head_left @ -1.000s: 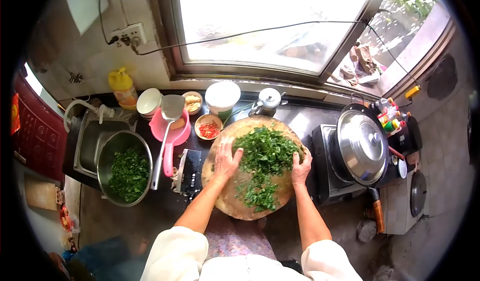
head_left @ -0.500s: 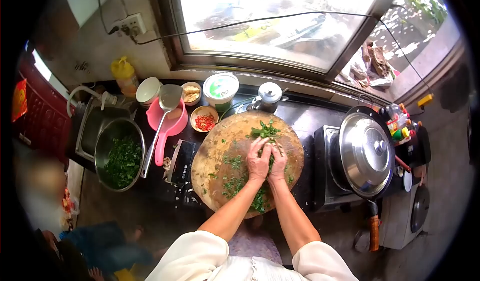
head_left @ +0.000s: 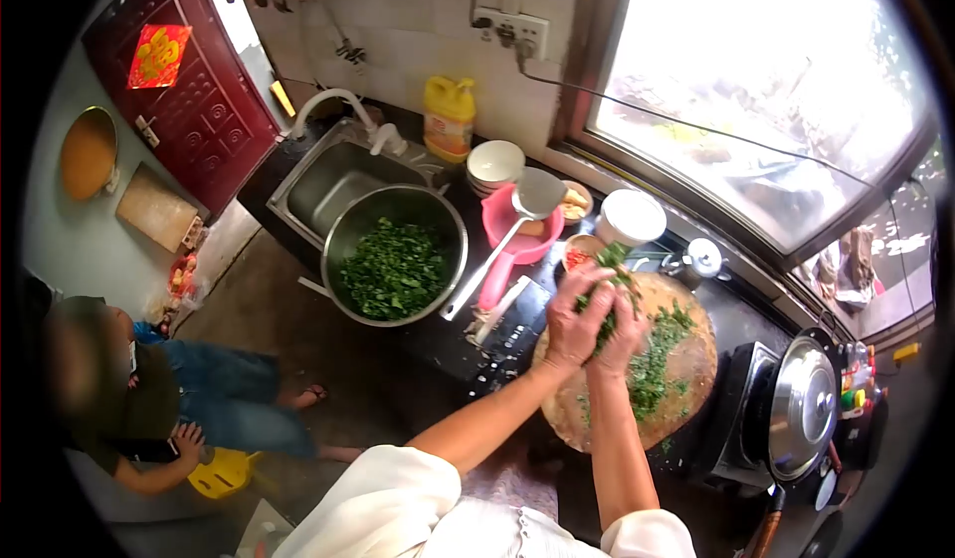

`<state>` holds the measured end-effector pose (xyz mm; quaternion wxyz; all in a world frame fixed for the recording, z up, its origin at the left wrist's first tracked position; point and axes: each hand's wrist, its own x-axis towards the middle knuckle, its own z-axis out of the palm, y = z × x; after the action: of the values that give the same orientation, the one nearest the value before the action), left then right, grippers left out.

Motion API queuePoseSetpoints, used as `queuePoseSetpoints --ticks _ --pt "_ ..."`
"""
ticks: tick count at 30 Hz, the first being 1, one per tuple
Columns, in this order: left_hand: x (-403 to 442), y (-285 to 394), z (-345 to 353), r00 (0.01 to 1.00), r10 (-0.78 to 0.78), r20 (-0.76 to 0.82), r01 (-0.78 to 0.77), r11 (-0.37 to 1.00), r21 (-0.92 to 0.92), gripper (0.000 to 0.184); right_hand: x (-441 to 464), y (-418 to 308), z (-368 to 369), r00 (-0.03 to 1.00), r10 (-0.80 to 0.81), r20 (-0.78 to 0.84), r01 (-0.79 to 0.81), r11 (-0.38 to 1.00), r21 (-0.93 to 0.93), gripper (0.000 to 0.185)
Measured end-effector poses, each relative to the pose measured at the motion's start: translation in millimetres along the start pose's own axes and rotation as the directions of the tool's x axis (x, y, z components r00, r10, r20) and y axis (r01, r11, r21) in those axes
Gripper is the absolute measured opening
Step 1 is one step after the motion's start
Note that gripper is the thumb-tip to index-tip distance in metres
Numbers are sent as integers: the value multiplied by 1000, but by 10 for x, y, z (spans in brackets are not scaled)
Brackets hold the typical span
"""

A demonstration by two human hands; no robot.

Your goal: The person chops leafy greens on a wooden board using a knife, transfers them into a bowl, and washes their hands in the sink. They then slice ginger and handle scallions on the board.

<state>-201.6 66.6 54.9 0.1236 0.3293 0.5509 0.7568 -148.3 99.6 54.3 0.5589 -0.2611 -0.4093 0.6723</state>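
My left hand (head_left: 575,327) and my right hand (head_left: 619,335) are cupped together around a bunch of chopped leafy greens (head_left: 607,321), with leaves sticking out past the fingertips. Both are raised over the left part of a round wooden chopping board (head_left: 693,367). More chopped greens (head_left: 652,367) lie scattered across that board. To the left, a large metal basin (head_left: 459,250) holds a heap of cut greens (head_left: 391,272). Between basin and board lies a flat, shiny object, perhaps a cleaver (head_left: 500,311).
A pink strainer (head_left: 494,281) with a metal ladle (head_left: 538,193) across it stands behind, near white bowls (head_left: 495,163) and a white tub (head_left: 631,218). At left is a sink (head_left: 323,185); at right, a lidded wok (head_left: 804,409). A person (head_left: 219,389) sits at lower left.
My view has turned left, bringing the sink, door and seated person into fuller sight. My hands have lifted with the greens and moved toward the board's left side.
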Motion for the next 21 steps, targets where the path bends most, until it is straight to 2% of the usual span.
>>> queuePoseSetpoints --ticks 1,2,3,4,5,6,7,8,9,10,11,12,14,15,16,18,19,20,21 --pt "152 106 -261 997 -82 -11 82 995 -51 19 -14 143 282 997 57 50 -63 991 114 26" --pt "338 115 -528 999 25 -46 -24 1000 11 19 -36 164 623 991 14 133 -20 999 38 27" --pt "536 169 -802 993 94 -71 -89 994 69 20 -38 300 917 989 65 135 -74 995 60 25" --pt "711 170 -1065 987 123 -105 -116 991 72 20 -22 527 1179 987 20 156 -20 1000 0 25" --pt "890 117 -1355 981 133 -141 -116 986 120 18 -72 585 1484 976 104 192 -112 993 33 27" --pt "1033 57 -1610 976 76 -206 -62 995 74 18 56 1116 1551 958 -28 286 74 986 -151 31" --pt "1175 -86 -1890 968 101 -230 -49 974 221 20 34 1249 1759 939 74 336 -48 995 -87 36" --pt "1319 -238 -2213 985 70 -157 -7 930 369 32 50 1272 1918 877 169 450 -123 984 -130 42" --pt "1431 -506 -2541 989 -84 -120 119 940 320 49 80 1466 1999 868 199 456 -144 978 -153 44" --pt "1473 -154 -2629 930 -333 -156 361 909 209 60 95 1579 2100 858 227 460 -163 971 -176 47" --pt "1530 -41 -2775 924 -364 -119 380 910 167 58 162 1634 2094 794 297 531 -175 947 -268 65" --pt "1576 33 -2914 915 -395 -81 402 907 123 57 205 1587 2175 779 327 535 -207 940 -273 59" --pt "1679 163 -3096 929 -370 12 361 912 196 52 280 1517 2302 740 374 559 -268 926 -266 51" --pt "1690 276 -3054 920 -389 -55 393 910 133 43 289 1463 2401 775 345 529 -293 939 -182 41" --pt "1690 260 -3081 928 -368 -60 372 925 78 41 266 1288 2493 777 369 510 -324 929 -178 37" --pt "1662 223 -3138 945 -319 -74 318 948 -30 38 242 1370 2560 778 295 555 -371 928 25 30" --pt "1620 -92 -3202 974 -172 -149 190 975 119 33 209 1501 2556 802 223 554 -128 970 -206 28" --pt "1536 -670 -3333 988 -60 -140 119 878 464 28 121 1757 2441 810 157 564 117 900 -419 26" --pt "1234 -1054 -3456 987 -28 -157 133 693 709 25 27 2264 2170 623 -38 781 583 689 -431 26"
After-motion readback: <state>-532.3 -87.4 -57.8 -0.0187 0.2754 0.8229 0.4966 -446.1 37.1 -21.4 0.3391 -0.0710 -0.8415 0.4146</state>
